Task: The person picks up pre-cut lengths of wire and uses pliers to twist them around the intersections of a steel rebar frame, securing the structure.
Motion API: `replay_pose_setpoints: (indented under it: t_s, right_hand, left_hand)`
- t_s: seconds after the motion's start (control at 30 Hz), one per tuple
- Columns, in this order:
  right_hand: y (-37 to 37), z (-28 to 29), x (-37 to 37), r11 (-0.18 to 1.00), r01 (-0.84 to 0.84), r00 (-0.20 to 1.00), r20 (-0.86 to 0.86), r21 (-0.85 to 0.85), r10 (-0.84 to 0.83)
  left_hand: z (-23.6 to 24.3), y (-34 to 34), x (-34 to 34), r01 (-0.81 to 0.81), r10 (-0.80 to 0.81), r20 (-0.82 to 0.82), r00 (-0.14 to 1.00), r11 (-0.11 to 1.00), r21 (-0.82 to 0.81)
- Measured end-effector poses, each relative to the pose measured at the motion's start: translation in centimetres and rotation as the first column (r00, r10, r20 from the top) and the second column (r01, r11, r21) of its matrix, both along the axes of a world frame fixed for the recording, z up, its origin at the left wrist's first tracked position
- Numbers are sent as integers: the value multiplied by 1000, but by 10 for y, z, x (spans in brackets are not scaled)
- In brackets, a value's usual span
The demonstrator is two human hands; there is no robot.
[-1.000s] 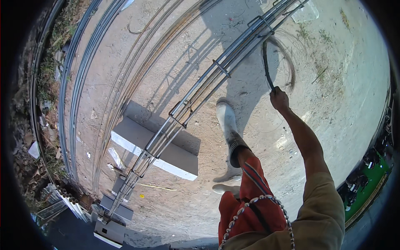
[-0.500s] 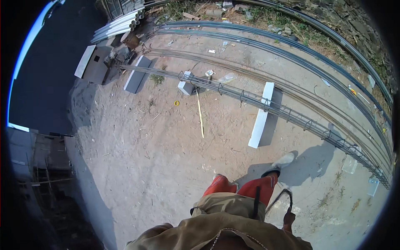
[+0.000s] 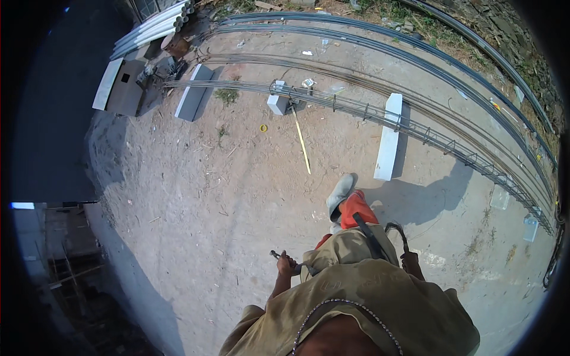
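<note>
My left hand [image 3: 287, 263] is closed around a dark metal hand tool [image 3: 274, 254], whose short blunt end pokes out past the fingers; its exact kind is too small to tell. On the other side of my body my right hand [image 3: 409, 261] grips a bundle of thin dark wire [image 3: 396, 229] that bends over at its top. Ahead lies a long rebar cage [image 3: 356, 113], thin bars with square stirrups, resting across pale blocks. Neither hand touches it.
Under the cage are a long white block [image 3: 389, 142], a small block [image 3: 277, 104] and another at left [image 3: 193, 95]. A yellow strip [image 3: 302, 142] and a yellow ring [image 3: 263, 127] lie on the dirt. Beyond run long rebars [image 3: 380, 47]; white pipes [image 3: 151, 26] are stacked far left.
My left hand with the dark tool has come into view at my side. A boot has stepped forward, and the cage and blocks sit higher in the view. My right hand keeps the wire.
</note>
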State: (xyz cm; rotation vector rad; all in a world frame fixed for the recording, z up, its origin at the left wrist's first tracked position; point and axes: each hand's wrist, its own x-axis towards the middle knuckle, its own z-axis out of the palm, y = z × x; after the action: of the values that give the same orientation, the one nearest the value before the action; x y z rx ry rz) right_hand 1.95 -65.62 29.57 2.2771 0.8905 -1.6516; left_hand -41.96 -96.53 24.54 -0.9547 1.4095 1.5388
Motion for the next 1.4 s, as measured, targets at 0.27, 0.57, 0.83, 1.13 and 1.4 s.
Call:
replay_pose_setpoints:
  t_s: [0.27, 0.57, 0.83, 1.13, 1.4]
  right_hand:
    - [88, -3, -150, 763, -590, 807, 195, 265, 557]
    - [238, 51, -334, 728, -618, 759, -19, 296, 651]
    - [237, 55, -467, 675, 216, 725, -579, 705, 373]
    - [186, 143, -638, 138, -504, 518, 170, 852, 838]
    - [192, 253, -703, 488, -136, 728, -247, 862, 639]
  left_hand:
    - [110, 131, -103, 330, -355, -48, 934, 905, -268]
    - [166, 188, -229, 208, -327, -248, 912, 889, -407]
    - [187, 391, -386, 752, -757, -353, 550, 632, -187]
    - [263, 486, -534, 622, -466, -450, 761, 332, 709]
    - [305, 503, -531, 953, -470, -843, 262, 263, 149]
